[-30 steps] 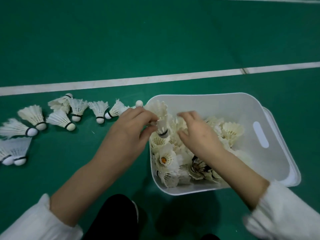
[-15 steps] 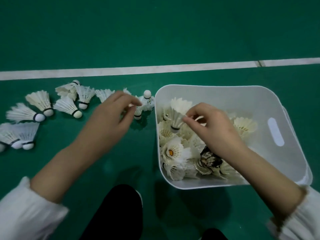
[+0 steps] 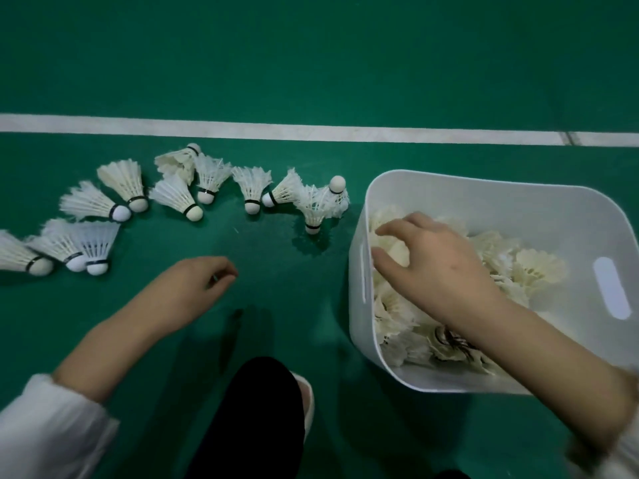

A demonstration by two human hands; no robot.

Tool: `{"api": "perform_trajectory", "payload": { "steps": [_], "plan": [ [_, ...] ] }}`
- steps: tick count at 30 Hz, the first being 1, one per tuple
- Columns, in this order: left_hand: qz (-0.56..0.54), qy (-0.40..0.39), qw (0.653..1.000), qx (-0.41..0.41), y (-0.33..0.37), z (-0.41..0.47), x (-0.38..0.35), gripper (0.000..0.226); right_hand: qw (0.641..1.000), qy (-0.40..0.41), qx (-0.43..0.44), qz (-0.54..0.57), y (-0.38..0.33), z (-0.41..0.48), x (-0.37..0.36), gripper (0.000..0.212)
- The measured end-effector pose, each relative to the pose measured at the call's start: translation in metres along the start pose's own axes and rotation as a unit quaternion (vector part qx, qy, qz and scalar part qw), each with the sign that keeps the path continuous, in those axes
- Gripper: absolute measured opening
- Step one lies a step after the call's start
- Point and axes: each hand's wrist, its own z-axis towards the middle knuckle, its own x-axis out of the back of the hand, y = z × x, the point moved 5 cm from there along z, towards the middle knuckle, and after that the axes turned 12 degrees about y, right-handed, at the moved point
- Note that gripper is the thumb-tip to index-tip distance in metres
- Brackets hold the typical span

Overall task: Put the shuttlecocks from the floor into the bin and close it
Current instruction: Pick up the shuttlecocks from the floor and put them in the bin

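Several white feather shuttlecocks (image 3: 179, 195) lie in a curved row on the green floor, from the far left up to a leaning pair (image 3: 320, 207) just left of the bin. The white plastic bin (image 3: 484, 195) stands at the right, partly filled with shuttlecocks (image 3: 537, 267). My right hand (image 3: 439, 267) hovers inside the bin near its left wall, fingers spread over a shuttlecock lying there. My left hand (image 3: 195, 288) is low over bare floor below the row, fingers curled in with nothing in them. No lid shows.
A white court line (image 3: 311, 131) runs across the floor behind the row. My knee in black trousers (image 3: 249, 416) and a white shoe (image 3: 306, 392) are at the bottom middle. The bin has a slot handle (image 3: 610, 288) in its right wall.
My right hand has lowered into the bin and spread its fingers off the shuttlecock it held. My left hand has pulled back from the shuttlecocks beside the bin, toward me, holding nothing.
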Motion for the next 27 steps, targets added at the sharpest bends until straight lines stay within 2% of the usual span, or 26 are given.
{"api": "perform_trajectory", "payload": {
  "steps": [2,4,7,11,14,16,19,21,24,27],
  "plan": [
    [0.001,0.006,1.000,0.017,-0.015,-0.004,0.001,0.017,0.994,0.072,0.080,-0.004,-0.035,-0.005,0.025,0.035],
    [-0.010,0.035,0.998,0.046,-0.033,-0.009,0.005,0.016,0.984,0.093,0.145,0.043,-0.072,-0.006,0.036,0.031],
    [0.005,0.106,0.988,0.109,-0.071,-0.019,0.022,0.013,0.975,0.037,0.194,0.104,-0.127,-0.003,0.009,0.026],
    [0.053,0.185,0.964,0.181,-0.132,-0.034,0.058,0.015,0.964,-0.090,0.174,0.177,-0.179,0.004,-0.069,0.023],
    [0.089,0.238,0.941,0.225,-0.170,-0.040,0.080,0.032,0.964,-0.130,0.134,0.191,-0.200,0.007,-0.112,0.024],
    [0.075,0.246,0.939,0.229,-0.185,-0.035,0.085,0.047,0.964,-0.144,0.113,0.192,-0.204,0.006,-0.129,0.024],
    [0.040,0.215,0.952,0.216,-0.194,-0.017,0.077,0.059,0.963,-0.167,0.110,0.178,-0.205,0.004,-0.136,0.024],
    [0.035,0.182,0.962,0.202,-0.193,-0.006,0.064,0.055,0.964,-0.163,0.106,0.180,-0.202,0.007,-0.133,0.024],
    [0.045,0.170,0.967,0.186,-0.175,-0.003,0.048,0.030,0.965,-0.141,0.104,0.196,-0.202,0.014,-0.129,0.026],
    [-0.042,0.185,0.974,0.122,-0.126,-0.017,0.031,0.014,0.960,-0.110,0.119,0.228,-0.207,0.017,-0.127,0.038]
  ]
}}
